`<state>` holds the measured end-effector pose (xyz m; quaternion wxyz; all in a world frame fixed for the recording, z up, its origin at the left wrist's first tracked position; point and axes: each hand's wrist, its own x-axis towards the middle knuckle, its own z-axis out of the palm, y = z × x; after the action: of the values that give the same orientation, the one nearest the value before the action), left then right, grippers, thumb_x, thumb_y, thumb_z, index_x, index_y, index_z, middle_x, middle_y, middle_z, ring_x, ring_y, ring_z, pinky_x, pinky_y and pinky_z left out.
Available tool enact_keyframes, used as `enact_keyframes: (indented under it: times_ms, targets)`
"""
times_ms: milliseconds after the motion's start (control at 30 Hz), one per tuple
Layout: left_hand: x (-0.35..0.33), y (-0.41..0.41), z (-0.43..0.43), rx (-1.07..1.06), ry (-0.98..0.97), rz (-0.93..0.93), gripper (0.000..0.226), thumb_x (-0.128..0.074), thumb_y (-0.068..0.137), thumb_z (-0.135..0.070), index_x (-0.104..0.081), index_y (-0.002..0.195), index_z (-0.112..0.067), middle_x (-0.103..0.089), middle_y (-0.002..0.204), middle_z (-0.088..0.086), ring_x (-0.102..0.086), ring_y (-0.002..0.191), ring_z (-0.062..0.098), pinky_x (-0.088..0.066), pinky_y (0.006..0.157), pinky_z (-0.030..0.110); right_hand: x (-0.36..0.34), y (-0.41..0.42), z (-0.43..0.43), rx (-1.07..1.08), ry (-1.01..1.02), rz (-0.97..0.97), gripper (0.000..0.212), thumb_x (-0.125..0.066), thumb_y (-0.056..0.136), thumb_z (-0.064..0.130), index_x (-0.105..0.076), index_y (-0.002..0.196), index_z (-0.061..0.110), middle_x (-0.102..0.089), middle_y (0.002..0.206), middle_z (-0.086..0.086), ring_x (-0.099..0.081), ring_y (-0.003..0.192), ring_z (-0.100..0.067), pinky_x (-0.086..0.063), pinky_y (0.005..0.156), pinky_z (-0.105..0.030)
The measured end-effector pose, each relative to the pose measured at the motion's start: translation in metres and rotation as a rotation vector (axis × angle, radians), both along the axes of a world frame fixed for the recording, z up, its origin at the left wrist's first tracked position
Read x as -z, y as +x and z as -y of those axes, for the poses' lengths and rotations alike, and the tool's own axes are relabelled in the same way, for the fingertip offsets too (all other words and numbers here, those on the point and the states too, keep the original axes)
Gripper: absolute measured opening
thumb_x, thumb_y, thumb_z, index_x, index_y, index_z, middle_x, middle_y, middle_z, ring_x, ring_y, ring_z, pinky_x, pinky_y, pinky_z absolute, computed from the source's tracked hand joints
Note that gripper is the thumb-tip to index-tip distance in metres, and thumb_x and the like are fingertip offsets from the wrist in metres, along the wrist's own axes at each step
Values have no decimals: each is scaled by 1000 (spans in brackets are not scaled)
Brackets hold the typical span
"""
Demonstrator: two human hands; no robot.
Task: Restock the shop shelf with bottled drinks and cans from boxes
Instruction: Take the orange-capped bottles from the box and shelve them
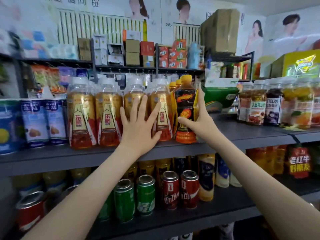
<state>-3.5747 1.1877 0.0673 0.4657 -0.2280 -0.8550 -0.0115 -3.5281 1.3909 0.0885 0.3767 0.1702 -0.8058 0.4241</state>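
Note:
A black-and-orange bottle (185,108) with an orange cap stands at the front of the grey shelf (242,134), and my right hand (199,122) is wrapped around its right side. Similar orange-capped bottles stand behind it. To its left is a row of gold-and-red bottles (107,115) with clear domed caps. My left hand (140,125) lies flat with fingers spread against the two rightmost of them, holding nothing.
Blue-and-white cans (45,122) stand at the shelf's left, glass jars (273,108) at its right, with bare shelf between them and the bottle. The lower shelf holds green cans (135,196), red cans (180,189) and more bottles. Cartons fill the top rack.

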Motion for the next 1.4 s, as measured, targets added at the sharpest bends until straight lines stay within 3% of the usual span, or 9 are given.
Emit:
enact_keyframes:
  times_ms: [200,300,433,567,667,767,933,1100,1400]
  targets:
    - [-6,1,-5,-38,-64,37,85,-46,88,-59,15,146,-44,25,156,7,26,140,31,-1,109,66,0,-16,-13,13,74,82,103,-66,89,22,17,150,29,-36,128,17,-42,116,-3,-34,96,-23]
    - [-10,5,-11,-83,-80,54,84,-46,89,-58,14,147,-43,21,157,8,25,141,31,-2,110,65,1,-21,-17,28,79,66,105,-68,88,23,16,151,26,-42,133,10,-45,116,-7,-37,96,-26]
    - [-10,11,-15,-100,-52,86,83,-48,89,-55,9,148,-43,19,158,8,24,142,30,-1,111,63,4,-24,-19,93,73,16,110,-71,83,32,17,148,38,-39,147,-8,-48,125,-26,-42,101,-43]
    - [-8,19,-23,-143,-22,115,82,-49,91,-50,8,149,-40,16,158,10,22,143,31,-2,113,61,3,-21,-21,113,107,35,110,-71,84,35,19,148,36,-34,145,-17,-46,125,-34,-41,97,-42]
    - [-2,29,-31,-157,48,119,81,-53,91,-41,1,151,-37,6,159,14,10,145,33,-6,114,58,5,-13,-22,175,173,57,108,-67,84,44,19,148,34,-38,136,-19,-40,123,-36,-40,96,-47]
    - [18,42,-30,-59,210,30,67,-61,87,-27,-33,147,-21,-25,151,21,-21,140,38,-26,111,57,18,3,-10,399,169,-137,94,-61,87,44,0,154,18,-39,135,-20,-36,122,-36,-38,97,-48]
    - [84,86,10,1,365,8,50,-66,85,-11,-51,133,-9,-48,136,16,-40,127,30,-37,104,41,76,48,64,72,199,-378,70,-62,89,21,-25,148,12,-44,137,-12,-37,126,-25,-34,105,-37]
    - [172,164,93,-105,345,194,42,-49,89,-15,-55,128,-3,-52,131,16,-44,124,26,-37,107,35,167,77,159,-344,355,-173,61,-57,91,19,-33,146,12,-49,134,-9,-40,125,-21,-39,105,-37]
    - [340,312,276,-656,577,673,48,-44,83,-26,-55,126,-7,-57,125,15,-57,113,33,-53,91,41,311,141,372,-784,660,154,60,-58,92,20,-33,146,10,-48,136,-14,-47,125,-31,-45,96,-37]
